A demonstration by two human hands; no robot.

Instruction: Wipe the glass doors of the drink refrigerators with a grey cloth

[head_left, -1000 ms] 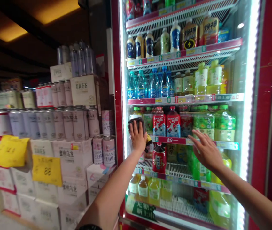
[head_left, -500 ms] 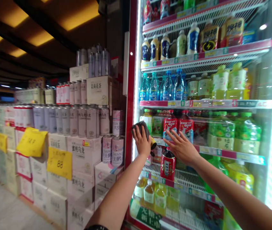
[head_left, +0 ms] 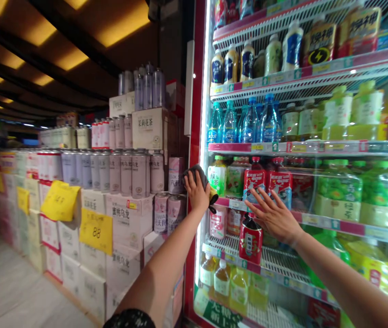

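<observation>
My left hand (head_left: 197, 193) presses a dark grey cloth (head_left: 204, 175) with a yellow and black edge to the red frame (head_left: 198, 105) at the left side of a lit drinks fridge. Its fingers lie over the cloth. To the right, my right hand (head_left: 276, 219) appears to lie flat on the fridge's glass door, fingers spread, with nothing in it. Behind it stand red-labelled bottles (head_left: 280, 182) and a dark bottle with a red label (head_left: 250, 241). A green tea bottle (head_left: 217, 175) shows just right of the cloth.
Stacked drink cartons (head_left: 130, 218) topped with tall cans (head_left: 141, 173) stand close left of the fridge. Yellow price signs (head_left: 95, 231) hang on them. Fridge shelves hold blue bottles (head_left: 249, 122) and large green bottles (head_left: 339, 193). Tiled floor (head_left: 16, 278) runs along the lower left.
My left hand has moved the cloth left, from the glass edge onto the red frame. My right hand stays flat over nearly the same spot. The view has shifted slightly, with the fridge appearing larger.
</observation>
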